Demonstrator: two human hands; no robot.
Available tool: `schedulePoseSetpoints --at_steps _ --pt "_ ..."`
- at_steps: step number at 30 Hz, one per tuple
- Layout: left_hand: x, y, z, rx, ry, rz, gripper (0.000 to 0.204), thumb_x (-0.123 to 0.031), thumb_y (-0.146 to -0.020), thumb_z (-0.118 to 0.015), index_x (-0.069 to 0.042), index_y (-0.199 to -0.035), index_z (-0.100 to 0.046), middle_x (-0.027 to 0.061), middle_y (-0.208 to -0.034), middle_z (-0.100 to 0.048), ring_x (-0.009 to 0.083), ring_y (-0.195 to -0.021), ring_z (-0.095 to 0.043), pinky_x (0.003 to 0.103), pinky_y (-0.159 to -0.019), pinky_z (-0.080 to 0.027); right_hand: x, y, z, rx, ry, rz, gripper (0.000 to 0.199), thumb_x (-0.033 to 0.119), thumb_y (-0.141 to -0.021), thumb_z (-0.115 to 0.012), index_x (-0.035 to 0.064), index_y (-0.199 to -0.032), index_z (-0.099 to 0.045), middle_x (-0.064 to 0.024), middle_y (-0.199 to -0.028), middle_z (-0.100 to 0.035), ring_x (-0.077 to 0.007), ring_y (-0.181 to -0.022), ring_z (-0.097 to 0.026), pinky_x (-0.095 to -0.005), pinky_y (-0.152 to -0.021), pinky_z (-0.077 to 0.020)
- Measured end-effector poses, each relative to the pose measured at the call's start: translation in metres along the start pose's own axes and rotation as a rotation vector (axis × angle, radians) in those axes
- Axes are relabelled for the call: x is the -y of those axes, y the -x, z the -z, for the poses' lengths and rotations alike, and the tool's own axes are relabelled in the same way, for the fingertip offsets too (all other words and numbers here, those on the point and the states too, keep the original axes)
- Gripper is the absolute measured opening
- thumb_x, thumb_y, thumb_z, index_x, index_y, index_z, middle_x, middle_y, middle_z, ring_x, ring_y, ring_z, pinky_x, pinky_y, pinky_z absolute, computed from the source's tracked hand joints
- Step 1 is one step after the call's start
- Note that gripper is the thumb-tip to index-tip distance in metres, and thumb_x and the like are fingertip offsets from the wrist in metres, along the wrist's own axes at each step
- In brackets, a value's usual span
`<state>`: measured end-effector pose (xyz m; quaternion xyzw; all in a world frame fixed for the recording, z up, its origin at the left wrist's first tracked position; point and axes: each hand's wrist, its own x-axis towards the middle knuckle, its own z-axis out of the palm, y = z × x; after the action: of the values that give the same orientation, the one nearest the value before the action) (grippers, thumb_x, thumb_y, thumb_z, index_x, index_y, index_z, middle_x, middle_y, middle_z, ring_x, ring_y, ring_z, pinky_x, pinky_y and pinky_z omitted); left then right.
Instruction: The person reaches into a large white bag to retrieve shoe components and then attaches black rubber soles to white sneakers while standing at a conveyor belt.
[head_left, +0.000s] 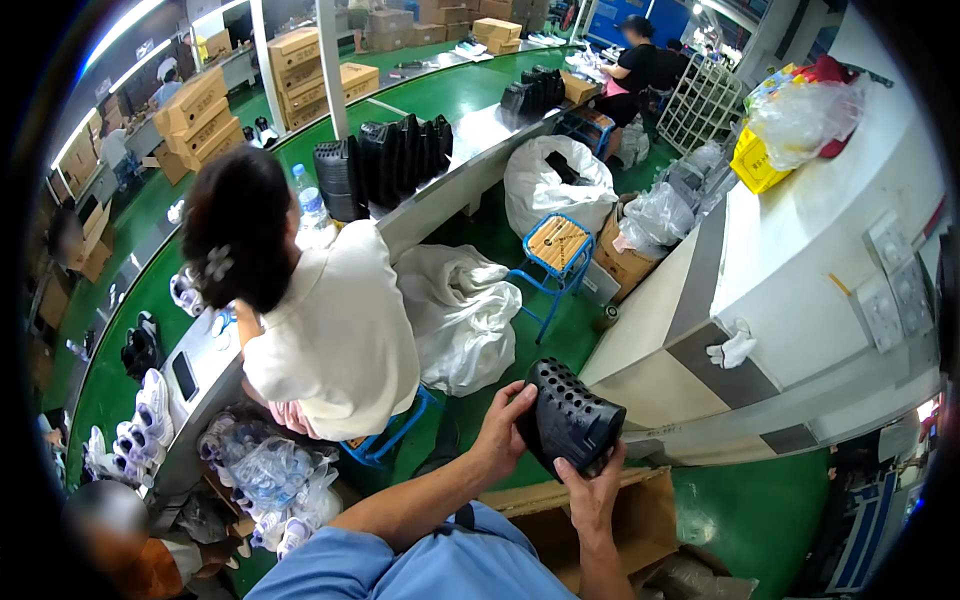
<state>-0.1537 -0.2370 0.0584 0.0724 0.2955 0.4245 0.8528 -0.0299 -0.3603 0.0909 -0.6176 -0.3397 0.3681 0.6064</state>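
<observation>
Both of my hands hold a curved black plastic shell (571, 415) with rows of round holes, tilted in front of my body. My left hand (503, 430) grips its left side, thumb on top and fingers partly hidden behind it. Against its lower right edge, my right hand (592, 490) is closed with the thumb pressed on the front. Below the shell stands an open cardboard box (640, 515), its inside partly hidden by my hands. Similar-looking black ridged pieces (385, 160) stand in a row on the bench ahead.
A seated person in a cream top (330, 330) is at my left, beside a white sack (460, 320). Ahead are a blue-framed stool (558, 245) and another white sack (535, 190). A white partition (660, 385) closes the right side. Shoes (150, 410) lie along the left bench.
</observation>
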Motion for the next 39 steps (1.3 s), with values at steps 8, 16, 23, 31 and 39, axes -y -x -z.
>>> schedulePoseSetpoints --at_steps 8,16,23,31,39 --pt "-0.063 -0.108 -0.045 0.332 -0.091 0.2 0.077 -0.044 -0.092 -0.077 -0.018 -0.155 -0.04 0.0003 -0.141 -0.055 0.019 -0.13 -0.051 0.048 -0.105 -0.044 0.009 -0.106 -0.015 -0.144 0.274 0.188 0.099 -0.001 -0.078 -0.085 0.0029 -0.158 -0.026 -0.0204 -0.148 -0.044 -0.0314 -0.139 -0.046 -0.043 -0.117 -0.0391" --pt "-0.08 -0.189 -0.09 0.39 0.026 0.086 0.078 -0.036 -0.093 -0.076 -0.017 -0.157 -0.036 0.0052 -0.148 -0.053 0.0208 -0.133 -0.053 0.048 -0.109 -0.043 0.046 -0.213 -0.022 -0.069 0.1 0.244 0.11 0.007 -0.073 -0.094 0.0051 -0.159 -0.025 -0.0164 -0.15 -0.044 -0.0296 -0.138 -0.048 -0.0434 -0.116 -0.0431" --pt "-0.105 -0.262 -0.123 0.248 0.052 -0.125 0.081 -0.035 -0.091 -0.077 -0.018 -0.157 -0.034 0.0078 -0.148 -0.053 0.025 -0.133 -0.055 0.052 -0.106 -0.046 0.049 -0.34 -0.028 0.138 -0.135 0.127 0.104 -0.007 -0.069 -0.089 0.0089 -0.155 -0.032 -0.0119 -0.142 -0.047 -0.0252 -0.133 -0.053 -0.0387 -0.11 -0.0494" --pt "-0.114 -0.31 -0.129 -0.007 -0.04 -0.304 0.086 -0.048 -0.095 -0.073 -0.021 -0.163 -0.028 0.0151 -0.148 -0.048 0.0303 -0.13 -0.05 0.061 -0.101 -0.051 0.03 -0.482 -0.034 0.291 -0.277 -0.04 0.094 -0.01 -0.068 -0.084 0.0047 -0.151 -0.043 -0.0079 -0.132 -0.062 -0.0213 -0.127 -0.059 -0.0382 -0.113 -0.0462" --pt "-0.105 -0.308 -0.038 -0.395 -0.213 0.013 0.031 -0.021 -0.098 -0.071 -0.003 -0.121 -0.06 0.012 -0.106 -0.066 0.0219 -0.092 -0.066 0.041 -0.08 -0.063 0.033 -0.57 -0.01 0.191 -0.485 0.099 0.08 -0.008 -0.081 -0.074 0.0047 -0.154 -0.045 -0.0095 -0.143 -0.06 -0.0242 -0.128 -0.06 -0.0419 -0.113 -0.0486"
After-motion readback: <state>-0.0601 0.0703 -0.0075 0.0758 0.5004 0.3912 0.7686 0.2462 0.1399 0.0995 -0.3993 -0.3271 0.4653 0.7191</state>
